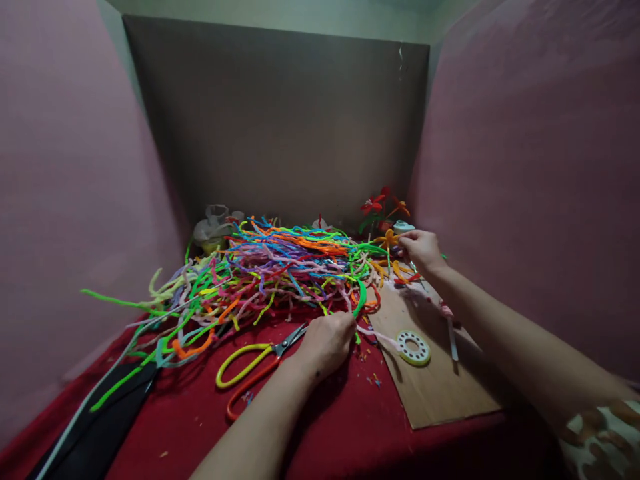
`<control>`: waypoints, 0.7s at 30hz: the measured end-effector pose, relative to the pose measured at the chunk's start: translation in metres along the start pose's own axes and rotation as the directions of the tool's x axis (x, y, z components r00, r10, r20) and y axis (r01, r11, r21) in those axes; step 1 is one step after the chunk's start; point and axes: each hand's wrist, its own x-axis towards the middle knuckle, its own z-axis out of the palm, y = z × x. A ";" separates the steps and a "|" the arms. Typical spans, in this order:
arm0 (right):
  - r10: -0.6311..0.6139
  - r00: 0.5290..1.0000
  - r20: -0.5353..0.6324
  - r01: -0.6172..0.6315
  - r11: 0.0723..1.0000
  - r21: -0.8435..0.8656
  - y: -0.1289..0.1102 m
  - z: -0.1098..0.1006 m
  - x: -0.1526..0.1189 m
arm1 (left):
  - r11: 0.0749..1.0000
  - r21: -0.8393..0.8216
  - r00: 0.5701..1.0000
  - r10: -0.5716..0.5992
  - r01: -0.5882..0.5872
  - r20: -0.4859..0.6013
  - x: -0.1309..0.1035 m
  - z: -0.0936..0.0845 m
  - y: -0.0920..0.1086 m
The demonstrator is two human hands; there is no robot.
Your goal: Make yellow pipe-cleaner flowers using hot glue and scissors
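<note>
My left hand [327,343] is closed low over the red cloth, beside the scissors [277,348], which have one yellow and one red handle loop. A curved green pipe cleaner [360,298] rises from its fingers; the fingertips themselves are hidden. Further back, my right hand [421,252] pinches at the edge of an orange pipe-cleaner flower [389,238] on a thin stem. Left of both hands spreads a big tangled heap of multicoloured pipe cleaners [295,257]. More orange pieces [401,272] lie under the right hand.
A wooden board [450,393] carries a white-and-yellow tape roll [414,349] and a thin white stick [453,340]. Red flowers [373,205] stand at the back. A black item [117,413] lies front left on the red cloth [200,433]. Pink walls [540,167] enclose the sides.
</note>
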 end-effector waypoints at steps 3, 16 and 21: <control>-0.082 0.996 -0.024 0.085 0.980 0.179 -0.014 -0.005 -0.030 | 0.997 -0.047 0.996 -0.060 0.058 -0.061 0.002 0.000 -0.002; -0.325 0.917 0.233 0.266 0.931 0.251 -0.020 -0.024 -0.079 | 0.971 -0.183 0.956 -0.196 0.157 -0.219 0.006 0.001 -0.019; -0.286 0.563 0.776 0.516 0.855 -0.059 -0.014 -0.041 -0.089 | 0.964 -0.230 0.959 -0.184 0.134 -0.214 0.006 0.002 -0.018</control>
